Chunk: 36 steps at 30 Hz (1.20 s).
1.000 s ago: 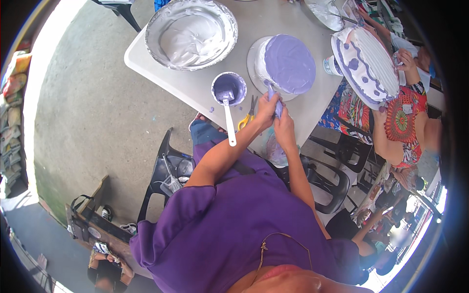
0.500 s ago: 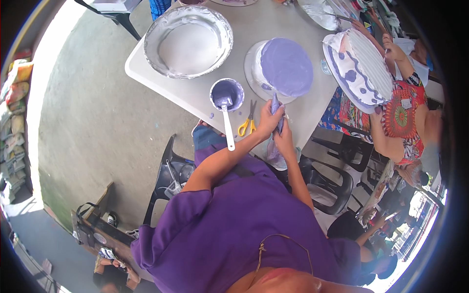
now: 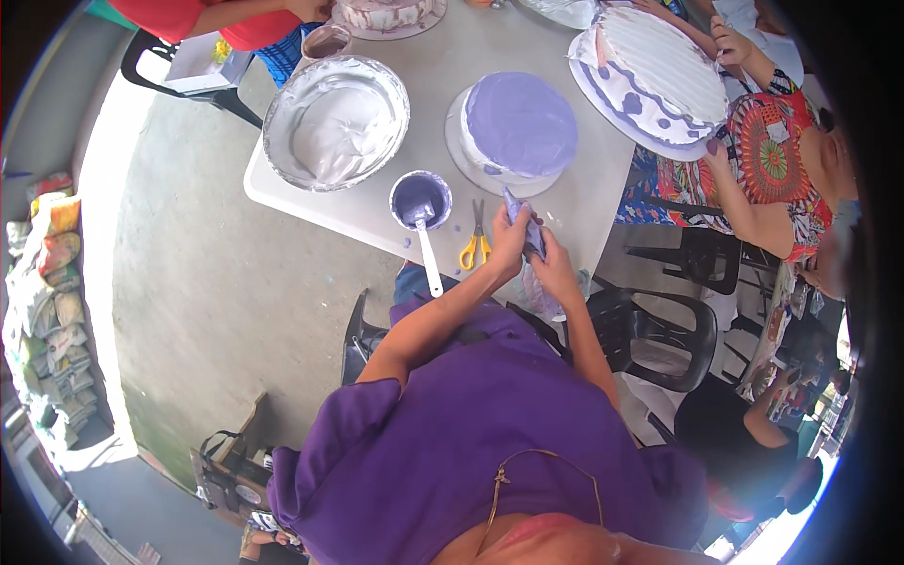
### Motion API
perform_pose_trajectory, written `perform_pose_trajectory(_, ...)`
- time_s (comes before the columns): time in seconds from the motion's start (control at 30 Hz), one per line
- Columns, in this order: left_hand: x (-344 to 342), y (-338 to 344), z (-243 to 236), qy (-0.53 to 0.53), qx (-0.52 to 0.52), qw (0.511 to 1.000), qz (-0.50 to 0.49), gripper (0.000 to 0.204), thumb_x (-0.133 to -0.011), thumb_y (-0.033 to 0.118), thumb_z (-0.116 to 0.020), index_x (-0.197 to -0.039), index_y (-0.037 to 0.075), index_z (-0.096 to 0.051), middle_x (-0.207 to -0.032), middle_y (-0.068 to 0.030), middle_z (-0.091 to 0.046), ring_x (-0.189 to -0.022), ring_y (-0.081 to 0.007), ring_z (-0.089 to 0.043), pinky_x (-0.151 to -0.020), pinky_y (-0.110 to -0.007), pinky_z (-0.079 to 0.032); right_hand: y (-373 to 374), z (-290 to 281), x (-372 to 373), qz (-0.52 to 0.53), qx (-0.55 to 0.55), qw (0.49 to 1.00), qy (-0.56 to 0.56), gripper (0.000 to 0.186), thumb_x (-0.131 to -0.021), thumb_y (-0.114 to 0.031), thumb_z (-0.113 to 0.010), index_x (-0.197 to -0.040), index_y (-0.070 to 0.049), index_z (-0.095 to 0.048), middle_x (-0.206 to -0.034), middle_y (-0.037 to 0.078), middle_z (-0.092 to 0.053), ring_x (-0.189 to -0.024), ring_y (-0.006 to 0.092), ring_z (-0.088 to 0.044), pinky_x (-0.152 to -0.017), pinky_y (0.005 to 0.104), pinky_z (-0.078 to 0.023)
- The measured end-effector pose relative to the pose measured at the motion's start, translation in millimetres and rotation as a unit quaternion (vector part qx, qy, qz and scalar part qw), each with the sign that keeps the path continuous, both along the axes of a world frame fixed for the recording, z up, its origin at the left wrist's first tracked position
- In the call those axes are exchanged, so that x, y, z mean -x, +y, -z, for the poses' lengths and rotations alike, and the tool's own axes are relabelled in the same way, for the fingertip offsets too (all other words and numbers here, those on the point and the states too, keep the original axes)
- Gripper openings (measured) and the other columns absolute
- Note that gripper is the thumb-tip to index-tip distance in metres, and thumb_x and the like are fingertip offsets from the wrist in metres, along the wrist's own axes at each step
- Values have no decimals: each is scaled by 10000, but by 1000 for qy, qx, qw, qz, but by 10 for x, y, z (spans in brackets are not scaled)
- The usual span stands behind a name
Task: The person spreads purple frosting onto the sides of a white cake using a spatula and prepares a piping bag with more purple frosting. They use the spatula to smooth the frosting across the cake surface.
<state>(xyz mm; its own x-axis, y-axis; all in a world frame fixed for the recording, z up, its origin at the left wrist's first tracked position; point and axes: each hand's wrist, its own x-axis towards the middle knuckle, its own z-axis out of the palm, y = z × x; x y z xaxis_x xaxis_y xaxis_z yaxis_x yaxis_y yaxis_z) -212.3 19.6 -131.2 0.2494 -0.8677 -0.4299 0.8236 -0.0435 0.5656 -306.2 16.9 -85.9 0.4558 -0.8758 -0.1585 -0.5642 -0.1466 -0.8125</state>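
Wearer: a person in a purple top leans over the near edge of the pale grey desk (image 3: 584,202).
Change: against the earlier frames, both hands sit a little further from the cake, and the view has tilted so the cake lies higher up; the grip on the bag looks the same, so this reads as a hold between squeezes.
Left hand: left hand (image 3: 509,247) wrapped around the upper part of the clear plastic piping bag of lilac icing (image 3: 529,247), near its tip.
Right hand: right hand (image 3: 556,270) closed on the bag's lower, fuller part, just below the left.
Bag tip: points up towards the cake, short of it and not touching.
Scissors: yellow-handled scissors (image 3: 476,240) lie just left of the hands.
Small bowl: round bowl of purple icing with a white-handled spatula (image 3: 421,201), left of the scissors.
Cake: round lilac-iced cake on a white board (image 3: 520,124), beyond the bag tip.
Far left: wide metal bowl of white icing (image 3: 334,122).
Far right: large white cake with purple piping (image 3: 650,75), another person's hands at it.
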Motion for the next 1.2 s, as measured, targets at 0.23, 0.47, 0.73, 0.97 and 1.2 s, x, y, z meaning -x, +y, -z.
perform_pose_trajectory(0.23,54,32,20,24,-26,999,30,102,-825,143,-475,-831,50,-434,-727,-53,-508,-672,-148,-535,-573,-262,-449,49,-21,73,-5,5,1000,11,311,-706,-69,-539,-980,23,-425,-767,232,-523,-734,380,-522,-629,361,-411)
perform_pose_trajectory(0.47,82,47,-256,-49,33,998,0,133,-834,130,-461,-918,34,-426,-756,-59,-513,-732,-140,-527,-612,-243,-437,55,-160,86,16,30,999,-39,359,-699,-50,-555,-1027,18,-427,-803,222,-541,-739,345,-545,-645,338,-419)
perform_pose_trajectory(0.73,-199,220,-706,28,23,995,-92,252,-858,153,-423,-1063,21,-360,-1002,-98,-484,-863,-163,-505,-725,-288,-443,-153,-601,-147,-94,-50,991,-77,377,-705,-76,-578,-1046,18,-444,-860,185,-564,-788,276,-565,-695,310,-423)
perform_pose_trajectory(0.97,-821,452,-860,-55,55,991,-113,301,-886,149,-332,-1156,29,-276,-1100,-139,-441,-936,-211,-499,-799,-335,-441,-246,-809,-662,-225,-51,967,-105,426,-696,-112,-604,-1066,7,-427,-893,187,-560,-824,283,-556,-721,315,-416)
perform_pose_trajectory(1.2,-1559,321,-1388,-163,170,964,-127,290,-895,166,-316,-1134,2,-317,-1019,-120,-465,-961,-218,-488,-807,-332,-419,-202,-884,-1436,-194,41,943,-266,404,-723,-53,-565,-1087,-6,-395,-925,199,-539,-840,306,-539,-720,328,-411)
